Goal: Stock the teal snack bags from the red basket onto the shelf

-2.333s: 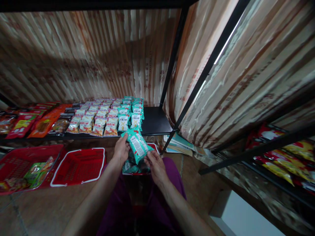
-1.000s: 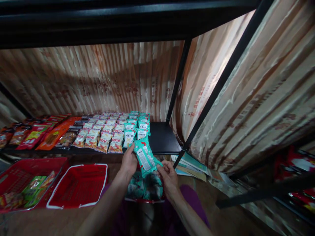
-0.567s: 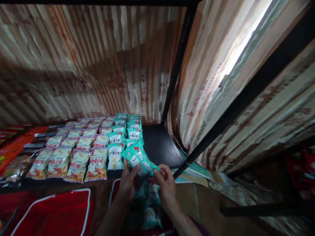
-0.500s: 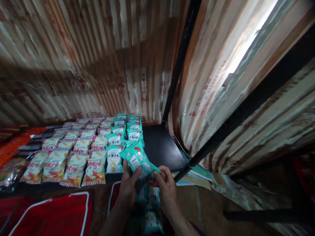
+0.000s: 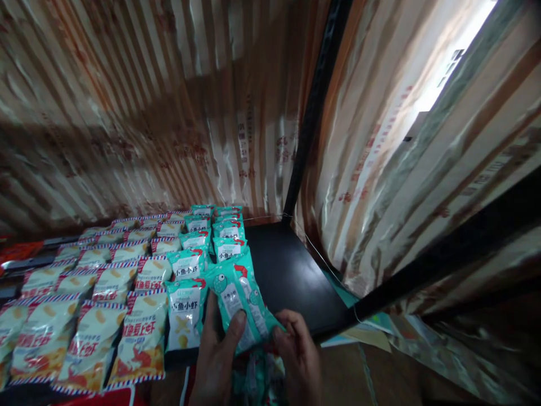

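Note:
Both hands grip one teal snack bag, its printed back with fish drawings turned up toward me. My left hand has its thumb across the bag's face and its fingers behind. Down at the bag's lower right corner, my right hand pinches the edge between thumb and fingers. The bag is tilted over the front of a column of teal bags on the black shelf. Just left stands another teal bag, front outward. More teal bags show below my hands, partly hidden.
Rows of cream snack bags with striped edges fill the shelf's left side. A dark upright post and a slanting black bar frame the right end. Striped sheeting hangs behind. A red basket shows at the bottom edge.
My view has moved closer to the shelf, so the bags look larger and the baskets have mostly dropped out of sight. The held teal bag stands more upright, still in both hands.

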`<state>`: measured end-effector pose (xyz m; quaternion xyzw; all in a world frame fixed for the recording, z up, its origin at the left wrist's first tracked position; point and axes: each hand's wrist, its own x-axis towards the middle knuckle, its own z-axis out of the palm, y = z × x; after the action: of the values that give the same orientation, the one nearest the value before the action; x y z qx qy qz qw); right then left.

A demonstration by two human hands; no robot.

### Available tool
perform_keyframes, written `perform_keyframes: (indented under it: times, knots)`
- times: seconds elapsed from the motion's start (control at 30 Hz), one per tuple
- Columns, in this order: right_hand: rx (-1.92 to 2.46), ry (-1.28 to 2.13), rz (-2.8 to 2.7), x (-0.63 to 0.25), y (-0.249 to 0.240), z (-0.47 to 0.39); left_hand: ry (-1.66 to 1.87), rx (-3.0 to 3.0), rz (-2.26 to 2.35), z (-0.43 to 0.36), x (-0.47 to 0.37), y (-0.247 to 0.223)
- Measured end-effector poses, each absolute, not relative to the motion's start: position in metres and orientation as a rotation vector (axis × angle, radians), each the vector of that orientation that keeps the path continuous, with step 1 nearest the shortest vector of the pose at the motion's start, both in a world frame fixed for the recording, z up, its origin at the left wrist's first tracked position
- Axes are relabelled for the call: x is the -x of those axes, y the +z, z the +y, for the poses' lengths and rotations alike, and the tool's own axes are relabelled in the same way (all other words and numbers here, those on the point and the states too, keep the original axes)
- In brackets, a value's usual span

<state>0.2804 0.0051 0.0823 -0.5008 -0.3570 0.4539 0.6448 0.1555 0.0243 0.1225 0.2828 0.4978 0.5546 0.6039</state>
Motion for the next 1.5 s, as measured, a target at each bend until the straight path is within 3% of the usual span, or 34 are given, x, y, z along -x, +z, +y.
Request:
perform_keyframes:
  times: [0.2,0.5,0.93,1.27,1.5]
  knots:
    - [1.183,1.000,-0.784,-0.280,0.069,0.001,1.253,-0.710,1.230,0.015,-0.156,0.123]
    - [1.206,0.846,-0.793,-0.278,0.063,-0.014,1.178,-0.755,0.967,-0.007,-0.147,0.115]
    - [1.271,0.535,-1.122,-0.294,0.054,0.003,1.204,-0.945,1.147,0.010,-0.158,0.096]
    - [1.136,0.019,-1.497,-0.292,0.070,0.002,1.235,-1.168,1.465,0.008,-0.166,0.123]
    - [0.978,0.280,-1.651,-0.297,0.070,-0.007,1.277,-1.334,1.329,-0.011,-0.186,0.118]
